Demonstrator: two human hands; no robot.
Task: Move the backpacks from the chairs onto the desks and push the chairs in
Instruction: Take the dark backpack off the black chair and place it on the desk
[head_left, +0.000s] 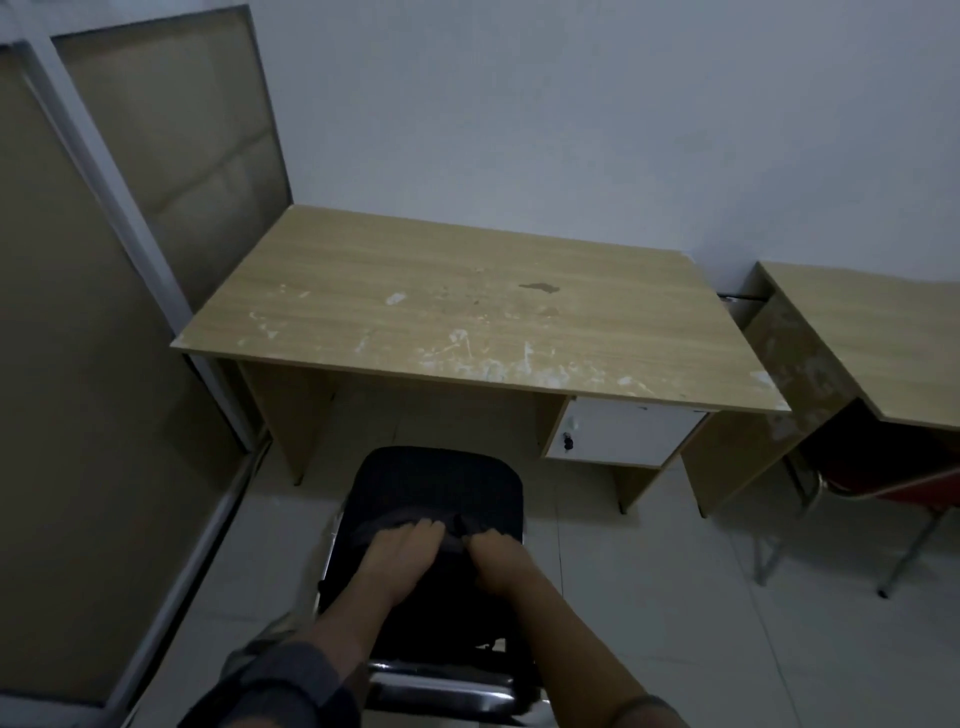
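A tan panelled partition with pale metal framing (104, 291) stands well left of the fingers; ahead of them, a scuffed light-wood desk (467, 317) with a white lockable drawer (623, 434) sits against the wall, pale tiled floor (649, 561) open between. On a chrome-framed chair (441, 680), a black fabric backpack (441, 493) lies under both hands: left hand (402, 545) and right hand (498, 553) curl over its top, gripping. Farther right, a red chair (883, 478) is tucked beneath a second wooden desk (883, 338).
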